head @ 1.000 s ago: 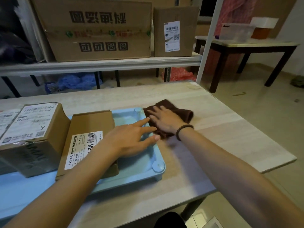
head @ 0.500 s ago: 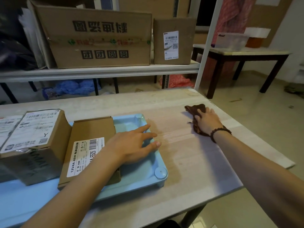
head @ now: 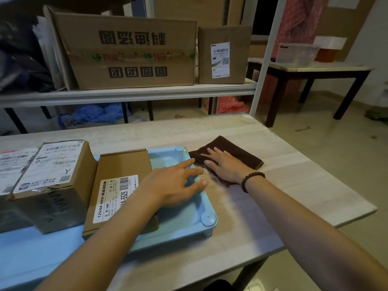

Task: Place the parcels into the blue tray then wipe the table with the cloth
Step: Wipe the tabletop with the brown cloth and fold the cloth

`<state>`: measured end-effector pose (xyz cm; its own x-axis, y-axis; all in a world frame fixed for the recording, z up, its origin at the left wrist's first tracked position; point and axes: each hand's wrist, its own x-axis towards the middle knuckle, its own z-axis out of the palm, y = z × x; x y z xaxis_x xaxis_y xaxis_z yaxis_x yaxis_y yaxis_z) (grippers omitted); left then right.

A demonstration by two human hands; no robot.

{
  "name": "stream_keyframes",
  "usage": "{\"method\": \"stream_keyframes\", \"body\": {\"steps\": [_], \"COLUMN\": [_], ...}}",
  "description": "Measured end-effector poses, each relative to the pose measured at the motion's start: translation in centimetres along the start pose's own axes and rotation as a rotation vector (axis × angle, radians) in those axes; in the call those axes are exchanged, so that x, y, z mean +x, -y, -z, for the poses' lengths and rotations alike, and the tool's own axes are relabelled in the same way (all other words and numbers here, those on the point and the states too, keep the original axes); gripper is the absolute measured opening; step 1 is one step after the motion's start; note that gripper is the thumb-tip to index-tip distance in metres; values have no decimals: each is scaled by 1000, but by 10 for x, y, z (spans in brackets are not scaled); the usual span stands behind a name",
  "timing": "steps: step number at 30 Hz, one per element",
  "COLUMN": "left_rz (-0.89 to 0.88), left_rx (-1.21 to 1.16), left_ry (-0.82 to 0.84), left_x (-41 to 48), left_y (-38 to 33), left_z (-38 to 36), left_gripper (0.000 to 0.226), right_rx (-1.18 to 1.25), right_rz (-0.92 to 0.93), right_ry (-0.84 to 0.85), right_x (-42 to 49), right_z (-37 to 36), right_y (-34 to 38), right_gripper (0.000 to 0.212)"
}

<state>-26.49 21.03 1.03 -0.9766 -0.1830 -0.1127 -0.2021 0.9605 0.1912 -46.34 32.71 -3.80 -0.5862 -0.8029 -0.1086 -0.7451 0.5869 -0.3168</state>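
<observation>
The blue tray (head: 184, 225) lies on the left half of the wooden table (head: 294, 185). Inside it sit a flat brown parcel (head: 119, 173) with a white label and a taller labelled parcel (head: 54, 185) to its left. My left hand (head: 174, 185) rests flat on the tray's right rim, fingers spread, holding nothing. A dark brown cloth (head: 237, 152) lies on the table just right of the tray. My right hand (head: 224, 164), with a bead bracelet at the wrist, presses flat on the cloth.
A white shelf (head: 147, 93) behind the table carries a large cardboard box (head: 130, 49) and a smaller labelled one (head: 224, 53). A white post (head: 264, 66) rises at the table's far right corner. A dark side table (head: 310, 72) stands at right.
My right hand swept the cloth out to the right across the table, then back left beside the tray. My left hand stayed on the tray rim.
</observation>
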Motion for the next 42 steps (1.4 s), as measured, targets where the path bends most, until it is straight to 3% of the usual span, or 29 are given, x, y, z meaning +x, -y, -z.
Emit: {"method": "stream_keyframes", "body": {"steps": [7,12,15,20,23,28,32,39,42], "left_rz": [-11,-4,0,5,7,-6,2,-3,-9], "left_rx": [-2,-4,-12,-13,-17,-43,-41,-39,-38], "left_ry": [5,-7,-12,-9,-8,-18,-18,-20,-20], "left_x": [0,1,0,2,3,1,2,1,2], "left_y": [2,4,3,2,2,6,5,2,3], "left_z": [-1,-2,-1,-2,-3,-3,-4,-1,-2], "left_gripper": [68,67,66,65,67,80,74,74,73], "right_rx": [14,40,27,-26,27,-151,-31,22,27], "right_rz": [-219,-391,-337,2,18,-305,-516,34,18], "right_ry": [-18,-175,-129,25,5,-134,-201,1,-9], "right_x": [-34,-51,-54,-64,-68,-92,-105,-106,-112], "right_z": [30,36,25,-13,-6,30,38,-21,-9], "right_y": [-29,-55,-32,33,17,-67,-88,24,13], "right_gripper": [49,47,51,52,47,42,46,49,45]}}
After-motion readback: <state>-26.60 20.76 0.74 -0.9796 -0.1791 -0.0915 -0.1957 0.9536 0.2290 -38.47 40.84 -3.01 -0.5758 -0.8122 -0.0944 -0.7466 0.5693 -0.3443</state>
